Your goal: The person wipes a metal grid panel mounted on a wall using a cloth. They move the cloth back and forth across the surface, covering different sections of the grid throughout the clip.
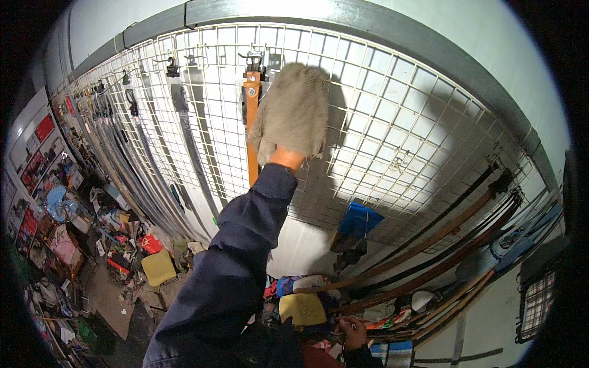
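My left arm, in a dark blue sleeve, reaches up to a white wire grid. A fluffy grey-brown mitt (pixel 296 107) covers my left hand (pixel 288 158) beyond the wrist. It hides the fingers. Just left of the mitt, an orange-brown leather belt (pixel 252 110) hangs from a black hook (pixel 253 64). The mitt overlaps the belt's edge; whether they touch I cannot tell. Low in the picture, right of centre, is my right hand (pixel 353 332) with its fingers curled. What it holds, if anything, is too small and dark to make out.
The wire grid (pixel 386 113) spans the wall. Many belts (pixel 132 156) hang at left, and dark ones (pixel 466 245) at right. A blue packet (pixel 360 219) hangs below the grid. Yellow seats (pixel 158 268) stand among floor clutter. Shelving (pixel 37 153) lines the far left.
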Tool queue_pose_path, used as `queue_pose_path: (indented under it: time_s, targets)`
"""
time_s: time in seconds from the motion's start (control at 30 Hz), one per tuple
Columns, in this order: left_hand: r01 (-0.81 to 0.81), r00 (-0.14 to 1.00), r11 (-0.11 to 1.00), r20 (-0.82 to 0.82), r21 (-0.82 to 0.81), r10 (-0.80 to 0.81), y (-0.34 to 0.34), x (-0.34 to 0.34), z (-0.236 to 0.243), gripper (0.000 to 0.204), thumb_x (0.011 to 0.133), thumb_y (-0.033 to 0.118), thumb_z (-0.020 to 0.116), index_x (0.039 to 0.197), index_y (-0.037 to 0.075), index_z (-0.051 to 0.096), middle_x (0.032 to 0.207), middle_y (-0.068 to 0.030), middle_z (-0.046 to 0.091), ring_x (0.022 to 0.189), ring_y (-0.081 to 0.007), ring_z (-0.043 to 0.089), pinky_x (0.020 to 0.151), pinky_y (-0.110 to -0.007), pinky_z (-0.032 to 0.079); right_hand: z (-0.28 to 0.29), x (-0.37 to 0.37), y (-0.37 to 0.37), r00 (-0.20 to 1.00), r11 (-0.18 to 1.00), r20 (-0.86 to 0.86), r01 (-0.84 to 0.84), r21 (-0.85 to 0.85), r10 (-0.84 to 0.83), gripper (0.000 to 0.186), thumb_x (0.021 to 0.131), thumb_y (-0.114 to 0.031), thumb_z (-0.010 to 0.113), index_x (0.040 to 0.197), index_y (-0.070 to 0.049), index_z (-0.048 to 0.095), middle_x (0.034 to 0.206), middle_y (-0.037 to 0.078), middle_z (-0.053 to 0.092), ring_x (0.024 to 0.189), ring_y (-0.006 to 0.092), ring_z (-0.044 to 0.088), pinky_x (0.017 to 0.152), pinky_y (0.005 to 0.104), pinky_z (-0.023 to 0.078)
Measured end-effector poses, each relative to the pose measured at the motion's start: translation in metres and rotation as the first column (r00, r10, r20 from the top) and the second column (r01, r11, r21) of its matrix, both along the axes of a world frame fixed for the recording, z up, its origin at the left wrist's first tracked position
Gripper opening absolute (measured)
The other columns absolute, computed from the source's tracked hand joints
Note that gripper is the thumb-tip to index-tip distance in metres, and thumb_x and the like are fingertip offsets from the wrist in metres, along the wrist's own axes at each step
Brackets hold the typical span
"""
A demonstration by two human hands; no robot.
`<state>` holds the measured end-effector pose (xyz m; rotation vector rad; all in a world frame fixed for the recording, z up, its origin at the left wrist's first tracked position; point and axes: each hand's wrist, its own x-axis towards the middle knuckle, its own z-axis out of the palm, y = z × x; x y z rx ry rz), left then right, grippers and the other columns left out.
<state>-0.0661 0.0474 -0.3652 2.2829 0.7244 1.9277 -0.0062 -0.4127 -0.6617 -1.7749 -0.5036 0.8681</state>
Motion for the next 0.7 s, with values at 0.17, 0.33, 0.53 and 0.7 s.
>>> queue_pose_path:
  time_s: [0.17,0.33,0.53,0.7]
  targets:
    - [-0.085,0.985,0.983,-0.138,0.16,0.107,-0.032,-0.01,-0.003,0.049,0.093,0.034,0.058,0.134,0.009,0.048,0.138,-0.0128,0.049,0.128,-0.0297,0.045,0.109,-0.041,0.035,0.028,-0.001,-0.007,0.967,0.997,-0.25,0.043,-0.066,-0.058,0.028,0.093,-0.023,0.071,0.104,0.002,0.068,0.073,0.01,0.065,0.047,0.0158,0.051,0.041,0.0345,0.043]
    - [-0.161,0.953,0.969,-0.224,0.189,0.202,-0.04,-0.008,-0.061,0.038,0.087,0.03,0.064,0.117,0.009,0.059,0.124,-0.0102,0.057,0.115,-0.0281,0.053,0.099,-0.043,0.042,0.005,0.006,-0.018,0.981,0.991,-0.187,0.035,-0.127,-0.058,0.033,0.092,-0.031,0.072,0.102,0.001,0.069,0.07,0.008,0.061,0.047,0.0147,0.049,0.04,0.0353,0.039]
    - [-0.174,0.912,0.98,-0.359,0.101,0.199,-0.059,-0.018,-0.082,0.034,0.081,0.028,0.068,0.108,0.009,0.066,0.115,-0.0097,0.063,0.107,-0.0289,0.06,0.093,-0.047,0.048,-0.033,0.012,-0.023,1.0,0.999,-0.007,-0.004,-0.043,0.004,0.034,0.091,-0.033,0.072,0.102,-0.001,0.069,0.068,0.007,0.059,0.044,0.0141,0.045,0.04,0.0364,0.037]
    - [-0.161,0.96,0.93,-0.165,0.331,0.225,-0.056,-0.025,-0.045,0.044,0.074,0.015,0.069,0.115,0.003,0.061,0.112,-0.0176,0.06,0.108,-0.0354,0.058,0.095,-0.046,0.049,0.007,0.011,-0.021,0.964,0.999,-0.266,-0.024,-0.048,0.011,0.032,0.093,-0.031,0.071,0.103,-0.002,0.07,0.07,0.007,0.062,0.045,0.0152,0.046,0.04,0.0359,0.037]
